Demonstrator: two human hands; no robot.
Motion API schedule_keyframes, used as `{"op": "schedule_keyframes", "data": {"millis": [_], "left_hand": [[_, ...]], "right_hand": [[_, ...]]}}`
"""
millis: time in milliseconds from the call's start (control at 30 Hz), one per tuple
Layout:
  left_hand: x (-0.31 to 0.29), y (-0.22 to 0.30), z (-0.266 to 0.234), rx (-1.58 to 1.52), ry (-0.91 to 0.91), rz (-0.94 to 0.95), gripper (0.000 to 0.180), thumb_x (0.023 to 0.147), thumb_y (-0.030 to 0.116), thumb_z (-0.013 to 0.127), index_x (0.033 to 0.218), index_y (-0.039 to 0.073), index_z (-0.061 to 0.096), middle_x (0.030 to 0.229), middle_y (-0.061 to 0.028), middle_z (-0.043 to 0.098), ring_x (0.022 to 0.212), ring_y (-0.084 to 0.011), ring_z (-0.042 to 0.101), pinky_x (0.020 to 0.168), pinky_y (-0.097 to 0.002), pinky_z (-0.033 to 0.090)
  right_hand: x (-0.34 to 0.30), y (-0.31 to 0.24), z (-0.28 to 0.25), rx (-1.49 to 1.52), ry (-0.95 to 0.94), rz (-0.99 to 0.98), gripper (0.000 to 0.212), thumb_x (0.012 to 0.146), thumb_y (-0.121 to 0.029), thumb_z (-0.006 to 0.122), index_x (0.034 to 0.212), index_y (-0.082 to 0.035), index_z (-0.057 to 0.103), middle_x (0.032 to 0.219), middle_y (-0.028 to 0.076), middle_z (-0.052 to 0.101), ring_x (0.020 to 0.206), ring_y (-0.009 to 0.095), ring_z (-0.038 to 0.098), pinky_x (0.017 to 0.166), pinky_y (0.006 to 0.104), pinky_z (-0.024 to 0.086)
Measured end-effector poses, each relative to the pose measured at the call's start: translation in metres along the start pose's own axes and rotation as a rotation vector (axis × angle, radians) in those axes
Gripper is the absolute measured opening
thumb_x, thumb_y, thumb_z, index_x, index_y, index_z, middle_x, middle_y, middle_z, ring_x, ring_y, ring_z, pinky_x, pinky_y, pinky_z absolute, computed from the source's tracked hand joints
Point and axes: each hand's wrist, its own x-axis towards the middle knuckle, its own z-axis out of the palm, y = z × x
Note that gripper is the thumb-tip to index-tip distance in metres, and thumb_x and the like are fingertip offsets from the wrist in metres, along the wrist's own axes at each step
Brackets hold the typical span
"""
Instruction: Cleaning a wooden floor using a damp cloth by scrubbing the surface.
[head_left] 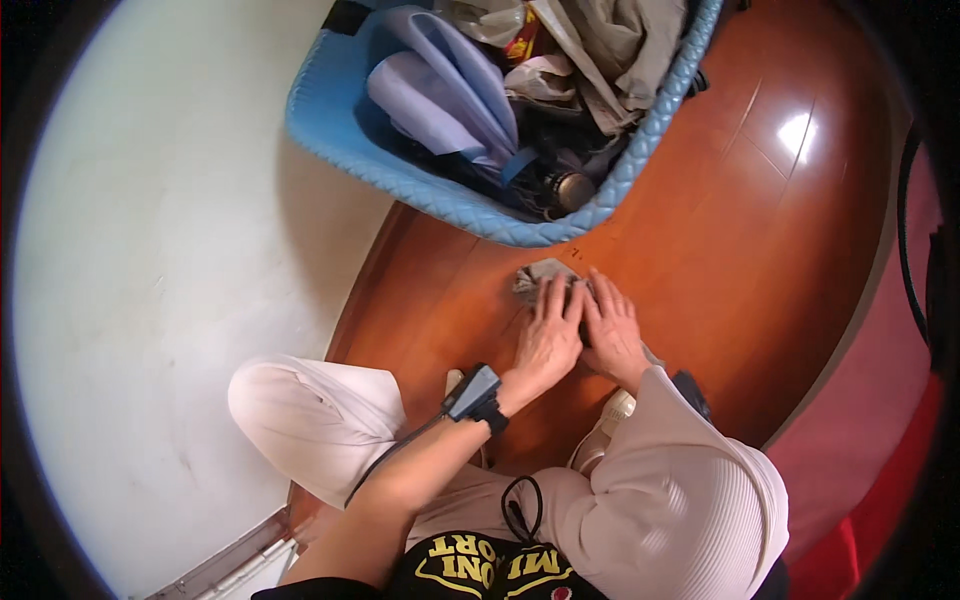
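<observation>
A crumpled grey piece, cloth or thin bag (540,278), pokes out past my fingertips over the wooden floor, just below the blue basket. My left hand (550,340) lies palm down with its fingers stretched over the near edge of this piece. Close against it, my right hand (614,335) is also palm down, fingers long and slightly spread, its fingertips beside the same piece. Both thumbs and the part of the grey piece under the hands are hidden.
A blue woven-edged basket (540,232) stands ahead, holding a folded lavender item (440,95), beige bags (640,50) and a capped bottle (575,190). The white wall (150,250) rises at left. Pink-red fabric (850,420) borders the right. My bent knees flank the hands.
</observation>
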Motion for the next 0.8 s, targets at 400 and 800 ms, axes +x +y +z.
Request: {"op": "schedule_keyframes", "data": {"millis": [400, 800], "left_hand": [[0.044, -0.062, 0.011, 0.175, 0.049, -0.122, 0.046, 0.081, 0.018, 0.057, 0.124, 0.007, 0.049, 0.130, -0.0192, 0.048, 0.122, -0.0339, 0.046, 0.095, -0.0528, 0.041], [0.104, -0.201, -0.061, 0.055, 0.206, 0.112, 0.027, 0.087, 0.007, 0.046, 0.110, -0.001, 0.059, 0.111, -0.0264, 0.059, 0.105, -0.0398, 0.057, 0.087, -0.0466, 0.047]], "right_hand": [[-0.050, 0.034, -0.005, -0.150, 0.120, 0.199, 0.067, 0.072, -0.014, 0.071, 0.133, -0.005, 0.043, 0.141, 0.021, 0.035, 0.125, 0.039, 0.038, 0.102, 0.0478, 0.034], [-0.048, 0.067, -0.027, -0.108, 0.232, 0.259, 0.038, 0.074, -0.005, 0.066, 0.111, -0.006, 0.058, 0.124, 0.013, 0.052, 0.114, 0.034, 0.048, 0.094, 0.0433, 0.042]]}}
